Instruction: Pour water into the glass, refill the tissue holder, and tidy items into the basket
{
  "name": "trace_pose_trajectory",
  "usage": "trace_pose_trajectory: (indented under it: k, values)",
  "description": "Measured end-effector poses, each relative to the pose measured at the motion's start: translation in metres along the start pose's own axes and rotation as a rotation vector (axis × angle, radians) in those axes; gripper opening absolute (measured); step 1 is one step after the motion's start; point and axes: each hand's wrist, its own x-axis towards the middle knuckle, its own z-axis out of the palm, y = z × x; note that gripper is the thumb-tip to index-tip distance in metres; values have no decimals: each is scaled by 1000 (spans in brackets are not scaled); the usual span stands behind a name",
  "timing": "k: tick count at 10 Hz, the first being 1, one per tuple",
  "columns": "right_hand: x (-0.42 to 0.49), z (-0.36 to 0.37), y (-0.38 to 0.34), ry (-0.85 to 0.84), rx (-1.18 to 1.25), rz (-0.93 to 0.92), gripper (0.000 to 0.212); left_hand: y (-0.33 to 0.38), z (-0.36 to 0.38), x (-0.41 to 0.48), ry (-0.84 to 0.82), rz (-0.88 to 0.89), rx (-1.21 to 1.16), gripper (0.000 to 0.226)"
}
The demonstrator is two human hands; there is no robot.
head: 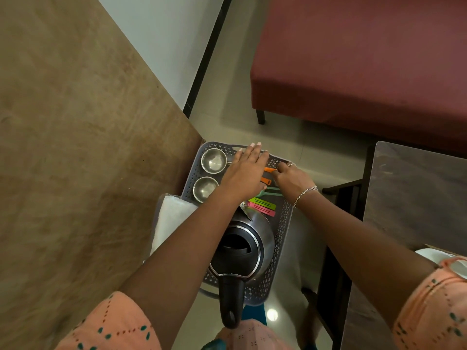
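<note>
A grey perforated basket [283,236] stands below me beside the brown table. It holds two steel cups [214,160] [205,188], a steel kettle [260,233] with a black lid and handle, and several coloured plastic utensils, among them orange ones [268,170] and green and pink ones [262,205]. My left hand [246,173] lies flat with straight fingers over the basket's far part, next to the cups. My right hand [290,179] has curled fingers pinching an orange utensil near the basket's far right rim. White tissue paper [171,221] sits at the basket's left side.
A large brown table [75,147] fills the left. A dark red sofa [366,72] stands at the back right on the pale tiled floor. A dark wooden table [414,193] and chair frame [338,198] stand close on the right of the basket.
</note>
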Motion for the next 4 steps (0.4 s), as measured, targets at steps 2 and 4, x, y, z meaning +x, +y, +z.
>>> trace_pose_trajectory:
  k: [2,4]
  values:
    - [-12,-2,2,77,108,24,32,4,-10,-10,15,-71,-88,74]
    - [-77,-11,21,377,216,136,41,23,-23,-51,264,-204,-250,66]
